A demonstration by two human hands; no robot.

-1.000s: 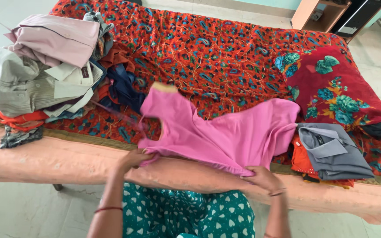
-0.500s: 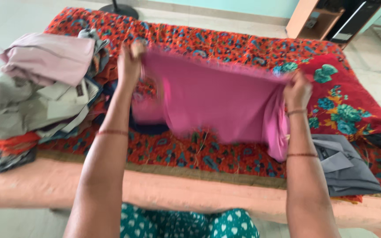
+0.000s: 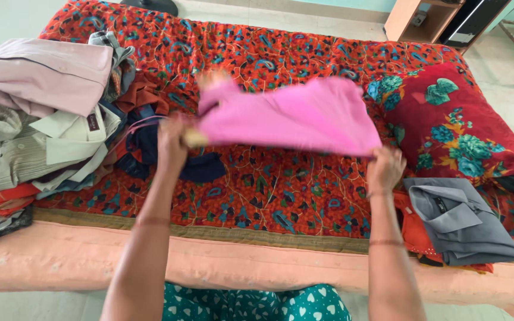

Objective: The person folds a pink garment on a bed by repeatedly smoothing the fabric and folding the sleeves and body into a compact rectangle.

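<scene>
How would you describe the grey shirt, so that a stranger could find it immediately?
Start at the bed with the red floral cover and go to its right near edge. The grey shirt lies there, neatly folded, collar showing, on orange cloth, beside the red pillow. The left-hand pile is loose and mixed.

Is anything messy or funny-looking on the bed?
Yes. The pile of clothes on the left is jumbled, with shirts tumbled over each other, while the grey shirt on the right lies neatly folded. The pink garment hangs in the air, held by the left hand and right hand.
</scene>
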